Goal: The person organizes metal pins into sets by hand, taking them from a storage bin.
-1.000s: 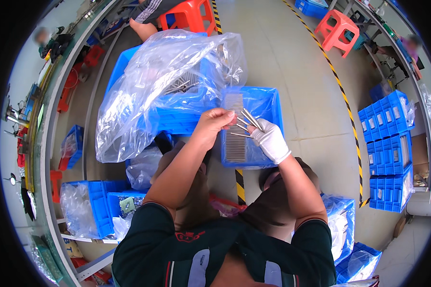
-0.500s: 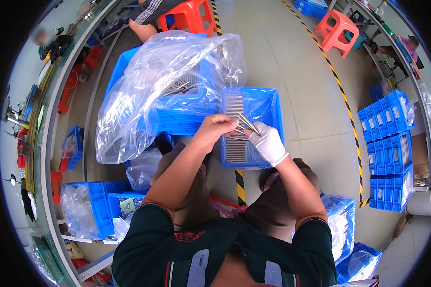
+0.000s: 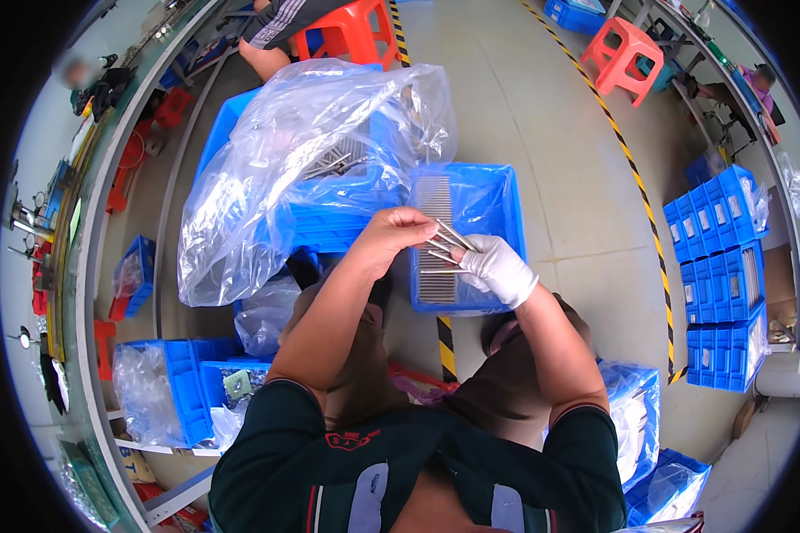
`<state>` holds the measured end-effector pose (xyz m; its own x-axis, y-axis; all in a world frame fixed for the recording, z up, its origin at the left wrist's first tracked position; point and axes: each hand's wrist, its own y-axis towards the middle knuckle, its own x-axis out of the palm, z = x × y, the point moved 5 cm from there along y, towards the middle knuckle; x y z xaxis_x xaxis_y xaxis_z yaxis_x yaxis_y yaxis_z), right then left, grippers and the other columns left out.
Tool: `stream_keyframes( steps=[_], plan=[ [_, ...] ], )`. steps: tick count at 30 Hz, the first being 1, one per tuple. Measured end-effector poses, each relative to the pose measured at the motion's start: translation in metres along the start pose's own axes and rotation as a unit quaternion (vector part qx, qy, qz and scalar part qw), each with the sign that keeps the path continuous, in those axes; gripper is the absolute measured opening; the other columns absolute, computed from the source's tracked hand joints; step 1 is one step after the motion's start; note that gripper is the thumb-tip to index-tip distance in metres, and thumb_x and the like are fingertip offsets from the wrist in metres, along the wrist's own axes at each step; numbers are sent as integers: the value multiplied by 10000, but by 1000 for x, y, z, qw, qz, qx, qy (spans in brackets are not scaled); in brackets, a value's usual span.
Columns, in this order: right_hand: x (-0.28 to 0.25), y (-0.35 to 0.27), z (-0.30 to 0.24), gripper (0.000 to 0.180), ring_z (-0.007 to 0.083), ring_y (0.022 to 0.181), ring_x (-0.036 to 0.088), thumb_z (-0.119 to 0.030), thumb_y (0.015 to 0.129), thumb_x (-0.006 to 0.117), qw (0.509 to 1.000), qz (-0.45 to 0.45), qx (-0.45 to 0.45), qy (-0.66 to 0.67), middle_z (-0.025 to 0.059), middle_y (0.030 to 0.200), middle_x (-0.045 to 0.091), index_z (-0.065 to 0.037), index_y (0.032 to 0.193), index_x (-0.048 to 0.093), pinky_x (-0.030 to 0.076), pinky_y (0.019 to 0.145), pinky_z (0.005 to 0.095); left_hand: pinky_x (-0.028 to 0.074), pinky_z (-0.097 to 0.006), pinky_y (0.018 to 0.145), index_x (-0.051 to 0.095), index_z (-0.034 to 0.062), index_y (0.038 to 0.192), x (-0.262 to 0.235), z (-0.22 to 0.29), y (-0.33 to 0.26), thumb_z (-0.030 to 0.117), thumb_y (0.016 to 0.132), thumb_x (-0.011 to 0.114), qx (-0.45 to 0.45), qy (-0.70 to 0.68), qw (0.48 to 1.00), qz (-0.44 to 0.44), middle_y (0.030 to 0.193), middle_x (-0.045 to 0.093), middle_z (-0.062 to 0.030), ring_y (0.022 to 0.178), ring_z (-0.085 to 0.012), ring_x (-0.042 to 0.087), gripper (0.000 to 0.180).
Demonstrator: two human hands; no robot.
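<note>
1. Above the blue crate (image 3: 507,191), over the lap: metal rods (image 3: 444,244), a small bundle, long axis running from upper left to lower right.
2. Right hand (image 3: 500,266), white-gloved: grip closed around the rods' lower ends.
3. Left hand (image 3: 400,235), bare: fingertips pinched on the upper ends; equally near.
4. Rows of rods (image 3: 436,280) in the crate lie directly beneath.
5. Rod count unclear; clear plastic bag (image 3: 302,169) veils the neighbouring crate.

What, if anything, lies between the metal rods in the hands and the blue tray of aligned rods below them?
Nothing visible. The left hand and gloved right hand hold the metal rods directly above the open blue tray.
</note>
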<state>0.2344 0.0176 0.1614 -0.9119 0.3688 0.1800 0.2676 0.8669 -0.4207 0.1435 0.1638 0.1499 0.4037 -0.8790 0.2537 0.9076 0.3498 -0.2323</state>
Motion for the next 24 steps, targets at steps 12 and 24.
stream_keyframes(
  steps=[12, 24],
  plan=[
    [8, 2, 4, 201, 46, 507, 383, -219, 886, 587, 998, -57, -2, -9, -39, 616, 456, -21, 920, 592, 289, 436, 207, 440, -240, 692, 668, 12, 916, -4, -2, 2, 229, 828, 660, -23, -32, 999, 10, 818, 646, -43, 758, -105, 586, 235],
    [8, 3, 8, 206, 50, 486, 372, -233, 886, 586, 998, -27, -28, -41, -43, 603, 441, -27, 902, 586, 278, 423, 212, 448, -248, 711, 653, 17, 926, -4, -6, 2, 227, 840, 648, -37, 15, 999, -1, 821, 636, -40, 752, -107, 579, 227]
  ],
)
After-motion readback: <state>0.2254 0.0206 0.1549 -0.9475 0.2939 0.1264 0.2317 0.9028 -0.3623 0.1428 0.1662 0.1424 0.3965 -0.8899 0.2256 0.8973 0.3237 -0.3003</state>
